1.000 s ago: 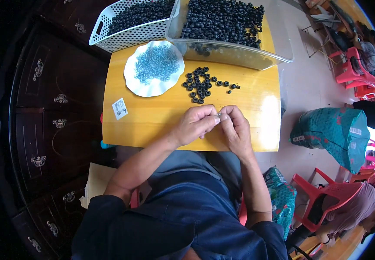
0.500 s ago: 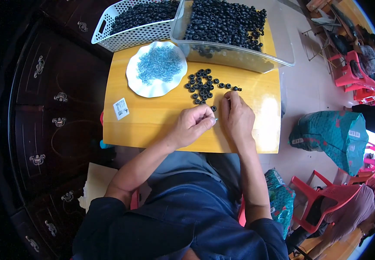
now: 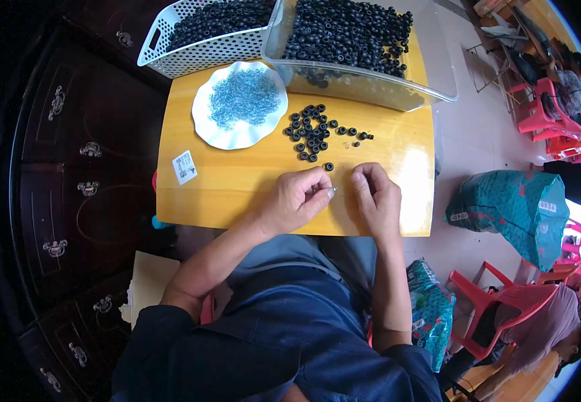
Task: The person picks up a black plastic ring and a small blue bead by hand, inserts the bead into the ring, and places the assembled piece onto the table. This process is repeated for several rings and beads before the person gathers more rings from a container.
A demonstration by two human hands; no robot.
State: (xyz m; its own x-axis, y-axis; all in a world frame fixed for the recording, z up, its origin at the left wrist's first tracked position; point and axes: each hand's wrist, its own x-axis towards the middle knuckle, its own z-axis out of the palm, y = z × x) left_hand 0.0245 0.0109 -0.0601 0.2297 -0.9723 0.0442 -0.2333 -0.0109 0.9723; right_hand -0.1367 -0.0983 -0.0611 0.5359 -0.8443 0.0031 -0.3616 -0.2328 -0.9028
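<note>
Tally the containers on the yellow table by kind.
White slotted basket of black rings: 1
Clear plastic tub of black rings: 1
White scalloped plate of blue pieces: 1
Total: 3

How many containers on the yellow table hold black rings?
2: a white slotted basket at the far left corner and a clear plastic bin right of it. The white plate holds blue pieces instead.
</note>
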